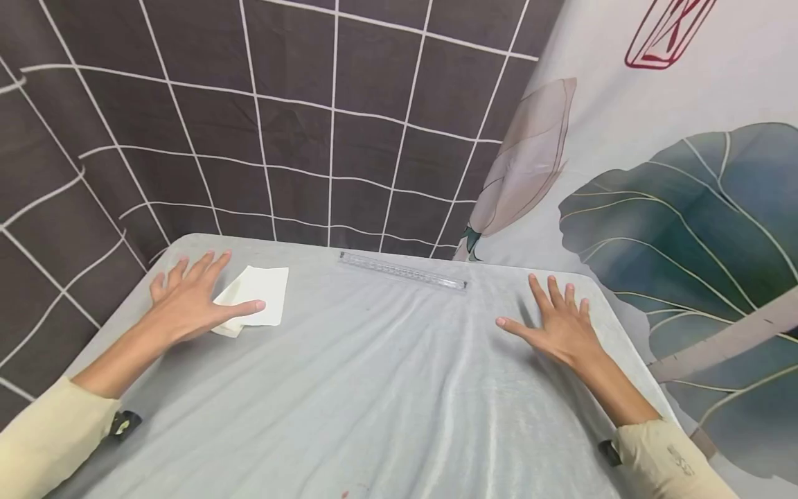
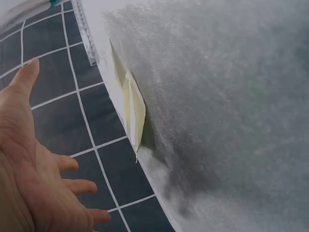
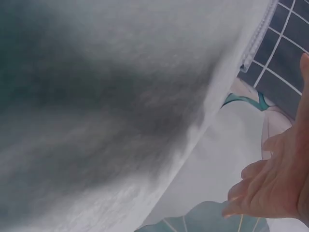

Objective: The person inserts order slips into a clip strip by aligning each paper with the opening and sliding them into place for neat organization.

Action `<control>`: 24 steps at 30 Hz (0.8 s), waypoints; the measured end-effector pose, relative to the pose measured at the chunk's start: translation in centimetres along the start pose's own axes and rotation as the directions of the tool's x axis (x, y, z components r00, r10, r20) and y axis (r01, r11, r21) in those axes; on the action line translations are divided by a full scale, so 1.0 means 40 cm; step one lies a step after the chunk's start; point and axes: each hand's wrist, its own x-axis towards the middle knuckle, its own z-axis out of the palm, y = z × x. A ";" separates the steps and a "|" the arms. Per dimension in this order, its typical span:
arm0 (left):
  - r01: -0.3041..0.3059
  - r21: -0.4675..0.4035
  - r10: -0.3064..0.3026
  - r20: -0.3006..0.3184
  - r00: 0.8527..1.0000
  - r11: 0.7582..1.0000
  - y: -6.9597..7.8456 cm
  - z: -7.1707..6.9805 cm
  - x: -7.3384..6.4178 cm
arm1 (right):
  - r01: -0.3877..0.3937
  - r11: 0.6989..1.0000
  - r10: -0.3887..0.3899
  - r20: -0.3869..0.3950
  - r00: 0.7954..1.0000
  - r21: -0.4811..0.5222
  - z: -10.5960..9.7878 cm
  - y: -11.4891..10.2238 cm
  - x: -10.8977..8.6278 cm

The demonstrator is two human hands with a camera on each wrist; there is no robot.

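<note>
Left grip (image 1: 190,299) and right grip (image 1: 561,329), fingers spread, above the table (image 1: 386,402).
White paper (image 1: 269,285) lies beside the left grip's thumb; a clear strip (image 1: 405,271) lies between the 2 grips.

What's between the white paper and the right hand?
A clear strip lies between them, a little farther back, on grey cloth; the head view shows it.

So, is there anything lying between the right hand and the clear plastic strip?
Nothing visible: only the grey cloth shows between the right hand and the clear plastic strip. The white paper lies beyond the strip's other end.
</note>
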 end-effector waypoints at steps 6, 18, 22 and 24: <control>0.002 -0.054 -0.004 -0.043 0.999 0.999 0.006 0.007 0.005 | 0.009 1.000 -0.009 0.019 1.000 0.017 0.000 -0.021 0.019; 0.005 -0.142 -0.007 -0.014 1.000 0.990 0.061 0.050 0.026 | -0.004 0.997 0.000 0.056 0.998 0.077 0.031 -0.068 0.086; 0.035 -0.162 -0.035 -0.001 0.999 0.986 0.079 0.065 0.034 | 0.006 0.995 -0.012 0.063 0.998 0.103 0.048 -0.085 0.111; 0.051 -0.162 -0.051 0.002 0.999 0.986 0.084 0.069 0.038 | 0.018 0.994 -0.025 0.065 0.998 0.111 0.057 -0.095 0.123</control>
